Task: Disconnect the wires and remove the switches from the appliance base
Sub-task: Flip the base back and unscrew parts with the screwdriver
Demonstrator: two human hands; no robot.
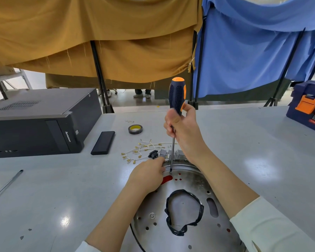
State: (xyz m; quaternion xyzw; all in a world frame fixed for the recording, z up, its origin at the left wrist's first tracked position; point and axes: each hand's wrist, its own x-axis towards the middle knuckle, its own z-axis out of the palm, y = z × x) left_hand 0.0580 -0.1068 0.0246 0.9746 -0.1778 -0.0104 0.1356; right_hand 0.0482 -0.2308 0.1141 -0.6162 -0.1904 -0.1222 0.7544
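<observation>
Right hand (185, 128) grips an upright blue-and-orange-handled screwdriver (176, 95), tip on the round silver metal appliance base (193, 180); left hand (147, 177) holds the base's far rim beside grey switches (168, 154).

navy-and-orange screwdriver (176, 95), silver base (189, 211), mustard curtain (98, 33), blue curtain (262, 42).

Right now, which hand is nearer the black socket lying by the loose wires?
Left. The left hand rests at the base rim, its fingertips just beside the black socket. The right hand holds the screwdriver higher up, farther right.
</observation>
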